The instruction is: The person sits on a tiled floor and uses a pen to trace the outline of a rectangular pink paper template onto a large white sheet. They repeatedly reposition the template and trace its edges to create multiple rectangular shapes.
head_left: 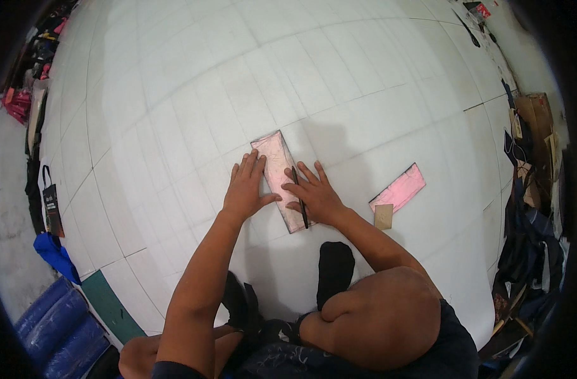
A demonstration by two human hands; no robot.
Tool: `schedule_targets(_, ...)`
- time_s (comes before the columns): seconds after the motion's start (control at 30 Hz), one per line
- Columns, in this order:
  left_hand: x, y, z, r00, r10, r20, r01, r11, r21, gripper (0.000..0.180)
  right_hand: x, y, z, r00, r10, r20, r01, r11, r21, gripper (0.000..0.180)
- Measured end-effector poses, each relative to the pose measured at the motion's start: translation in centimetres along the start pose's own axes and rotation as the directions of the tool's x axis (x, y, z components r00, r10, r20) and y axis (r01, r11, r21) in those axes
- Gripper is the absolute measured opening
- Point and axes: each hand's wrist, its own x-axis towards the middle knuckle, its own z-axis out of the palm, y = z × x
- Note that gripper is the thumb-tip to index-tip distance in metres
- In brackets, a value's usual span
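A pale pink rectangular template [274, 158] with dark, worn edges lies flat on a large white sheet [175, 208]. My left hand [243, 189] rests along the template's left edge, fingers stretched out and thumb reaching over its surface. At the template's right side is my right hand [323, 201], with a slim black pen [303, 216] held between its fingers. The pen lies nearly along the template's right edge; whether its tip touches the sheet I cannot tell. Faint straight lines, spaced in rows, run over the sheet beyond my hands.
A brighter pink rectangular piece [401, 188] and a small tan card [383, 216] lie to the right. Dark fabric and cardboard [532, 114] line the right wall. Blue plastic-wrapped rolls [61, 325] and a green panel [111, 306] sit at the lower left. My black-socked foot [334, 268] is close.
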Motion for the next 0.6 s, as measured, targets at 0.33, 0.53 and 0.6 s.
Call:
schedule_targets(0.33, 0.21, -0.20, 0.02, 1.000, -0.007, -0.012, 0.007, 1.000, -0.006, 0.116, 0.01, -0.25, -0.13, 0.997, 0.062, 0.047, -0.063, 0.998, 0.027, 0.050)
schedule_targets(0.53, 0.12, -0.27, 0.28, 0.999, -0.005, -0.033, 0.004, 0.999, -0.033, 0.116, 0.07, -0.19, -0.16, 0.998, 0.051, 0.042, -0.052, 0.998, 0.032, 0.052)
schedule_targets(0.6, 0.14, -0.16, 0.31, 1.000, -0.001, -0.028, 0.000, 1.000, -0.030, 0.116, -0.04, -0.15, -0.04, 0.998, 0.054, 0.037, -0.055, 0.998, 0.025, 0.052)
